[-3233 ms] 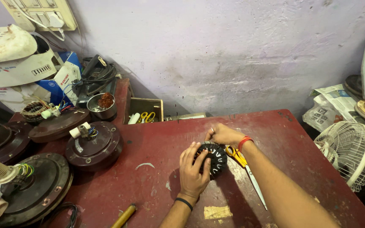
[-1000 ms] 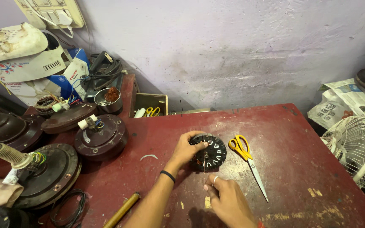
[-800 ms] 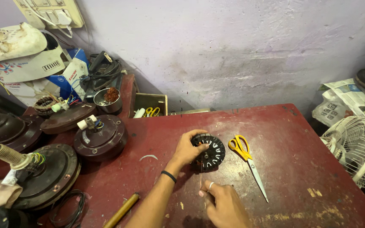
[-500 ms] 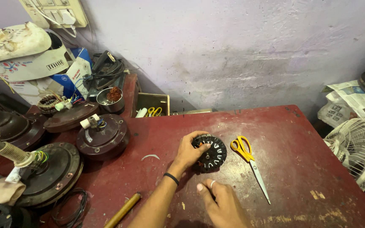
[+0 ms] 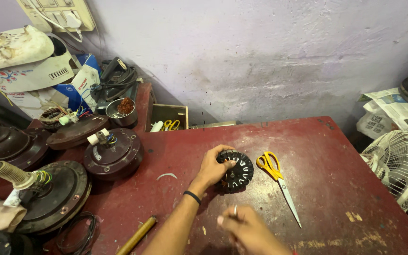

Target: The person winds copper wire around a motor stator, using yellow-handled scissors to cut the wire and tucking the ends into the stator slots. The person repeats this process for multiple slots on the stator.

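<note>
Our left hand (image 5: 212, 168) grips the black slotted disc (image 5: 237, 171) mid-table (image 5: 336, 156); right hand (image 5: 246, 229) pinches something small near the front edge, beside yellow scissors (image 5: 275, 177).

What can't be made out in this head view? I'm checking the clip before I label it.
- Right hand: motion-blurred and cut by the bottom edge; what its fingers pinch is unclear.
- Black slotted disc: left part hidden under the left hand.
- Wooden handle: its end runs off the bottom edge.
- White fan guard: cut off by the right edge.
</note>
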